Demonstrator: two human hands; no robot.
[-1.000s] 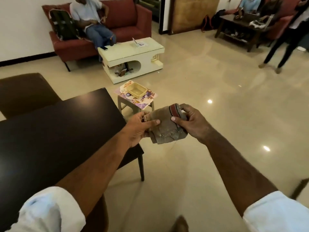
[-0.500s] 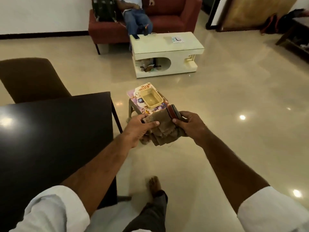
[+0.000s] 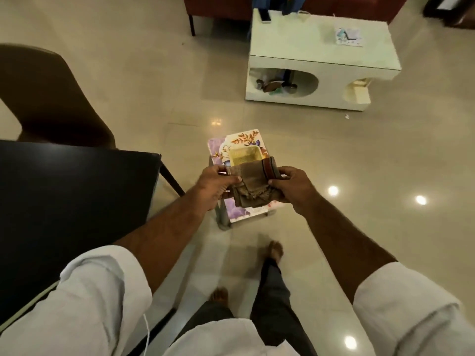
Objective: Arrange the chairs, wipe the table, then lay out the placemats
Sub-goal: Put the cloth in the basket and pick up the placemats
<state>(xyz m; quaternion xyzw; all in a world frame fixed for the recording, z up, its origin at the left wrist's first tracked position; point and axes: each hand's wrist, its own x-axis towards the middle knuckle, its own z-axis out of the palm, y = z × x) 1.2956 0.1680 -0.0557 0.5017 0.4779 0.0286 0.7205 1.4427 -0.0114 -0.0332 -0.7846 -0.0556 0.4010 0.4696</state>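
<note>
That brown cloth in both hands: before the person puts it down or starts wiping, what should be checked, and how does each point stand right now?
1. Brown cloth gripped by left hand and right hand: ok.
2. Cloth folded into a pad: ok, bunched and frayed.
3. Cloth clean or damp: cannot tell.
4. Dark table bare where visible: ok.
5. Yellow tray on the small stool empty: ok as far as visible.
6. Chairs arranged: cannot tell, one brown chair visible.
</note>
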